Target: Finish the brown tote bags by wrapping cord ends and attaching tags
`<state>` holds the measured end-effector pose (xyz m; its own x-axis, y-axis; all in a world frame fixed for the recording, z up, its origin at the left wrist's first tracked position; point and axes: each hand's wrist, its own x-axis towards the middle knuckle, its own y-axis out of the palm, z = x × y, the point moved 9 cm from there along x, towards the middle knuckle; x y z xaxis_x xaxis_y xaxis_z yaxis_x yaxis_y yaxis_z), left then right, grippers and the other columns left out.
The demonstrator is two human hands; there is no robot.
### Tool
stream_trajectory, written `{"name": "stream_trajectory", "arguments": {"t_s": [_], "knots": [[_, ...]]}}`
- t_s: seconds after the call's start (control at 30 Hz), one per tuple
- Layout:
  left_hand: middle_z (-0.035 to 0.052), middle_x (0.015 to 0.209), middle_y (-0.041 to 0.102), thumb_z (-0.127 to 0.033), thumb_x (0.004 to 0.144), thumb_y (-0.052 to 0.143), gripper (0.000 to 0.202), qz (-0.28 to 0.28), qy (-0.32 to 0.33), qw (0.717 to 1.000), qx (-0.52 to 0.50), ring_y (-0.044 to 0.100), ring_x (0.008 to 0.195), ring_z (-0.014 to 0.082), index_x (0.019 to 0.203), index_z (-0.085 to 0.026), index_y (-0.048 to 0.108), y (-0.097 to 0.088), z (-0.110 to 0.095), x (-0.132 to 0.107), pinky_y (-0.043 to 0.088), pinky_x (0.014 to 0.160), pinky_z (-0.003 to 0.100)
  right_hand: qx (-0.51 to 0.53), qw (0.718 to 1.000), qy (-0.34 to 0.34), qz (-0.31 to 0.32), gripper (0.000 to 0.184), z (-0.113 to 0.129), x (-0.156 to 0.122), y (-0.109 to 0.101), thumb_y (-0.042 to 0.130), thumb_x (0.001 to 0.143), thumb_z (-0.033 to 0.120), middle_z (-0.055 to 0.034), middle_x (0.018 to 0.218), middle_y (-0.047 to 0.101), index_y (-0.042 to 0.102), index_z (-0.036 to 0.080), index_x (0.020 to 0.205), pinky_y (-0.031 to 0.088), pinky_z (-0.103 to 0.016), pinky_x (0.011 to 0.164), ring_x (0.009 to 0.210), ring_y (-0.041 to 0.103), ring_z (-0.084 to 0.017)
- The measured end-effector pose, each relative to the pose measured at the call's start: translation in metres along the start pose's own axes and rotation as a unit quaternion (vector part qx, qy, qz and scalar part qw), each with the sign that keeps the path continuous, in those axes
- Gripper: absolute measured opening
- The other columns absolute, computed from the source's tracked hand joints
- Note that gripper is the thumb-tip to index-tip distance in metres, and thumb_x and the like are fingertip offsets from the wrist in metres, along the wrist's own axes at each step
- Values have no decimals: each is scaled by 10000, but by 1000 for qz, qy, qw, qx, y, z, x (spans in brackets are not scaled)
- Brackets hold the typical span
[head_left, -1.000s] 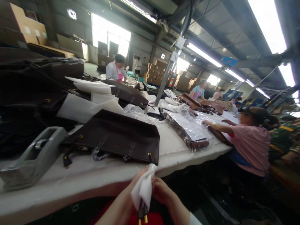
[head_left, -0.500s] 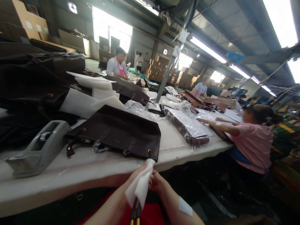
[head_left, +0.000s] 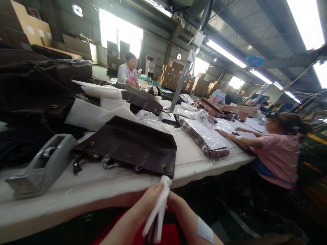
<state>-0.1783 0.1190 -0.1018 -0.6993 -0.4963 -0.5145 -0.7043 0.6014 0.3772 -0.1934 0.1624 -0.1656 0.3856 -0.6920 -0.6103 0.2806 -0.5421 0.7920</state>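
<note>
A white foam sheet (head_left: 158,212) is folded lengthwise around a dark strap (head_left: 152,230) at the table's front edge. My left hand (head_left: 152,194) is closed on the sheet from the left. My right hand (head_left: 173,200) grips it from the right, its fingertips mostly hidden behind the foam. Just beyond lies a dark brown handbag (head_left: 135,146) on the white table (head_left: 194,170), with gold eyelets and plastic film on its buckles. The sheet's upper end touches or nearly touches the bag's lower right corner.
A grey tape dispenser (head_left: 42,166) stands left of the bag. Behind are white foam sheets (head_left: 87,114), dark bags (head_left: 41,81) and a plastic-wrapped bag (head_left: 206,139). A slanted metal post (head_left: 180,81) rises from the table. A co-worker in pink (head_left: 276,156) reaches over at right.
The foam has been folded closer around the strap, and both hands have shifted slightly right and down. The strap's gold ends have dropped out of sight. The bag stays put.
</note>
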Motion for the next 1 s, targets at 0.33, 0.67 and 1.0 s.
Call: {"name": "stream_trajectory", "arguments": {"t_s": [0.33,0.67,1.0], "knots": [[242,1229,616,-354,891,377,581,-57,129,890,433,594,1124,363,1420,-112,359,1,-35,-20,425,955,460,-623,697,-228,-272,456,88,-109,12,647,707,570,0,537,604,634,114,720,365,-178,402,412,522,-82],[276,1142,611,-193,885,280,536,-86,148,831,529,638,948,370,1401,-97,386,15,-36,-29,466,805,450,-795,408,-305,-328,468,53,-120,112,517,835,540,-17,522,569,581,164,564,308,-240,506,488,481,-100],[189,1016,704,-409,807,499,388,-50,99,876,470,656,945,307,1001,-110,652,-1,-32,-13,465,801,344,-603,640,-378,-289,467,61,-125,50,600,734,605,21,464,516,548,158,607,338,-211,430,403,456,-87]]}}
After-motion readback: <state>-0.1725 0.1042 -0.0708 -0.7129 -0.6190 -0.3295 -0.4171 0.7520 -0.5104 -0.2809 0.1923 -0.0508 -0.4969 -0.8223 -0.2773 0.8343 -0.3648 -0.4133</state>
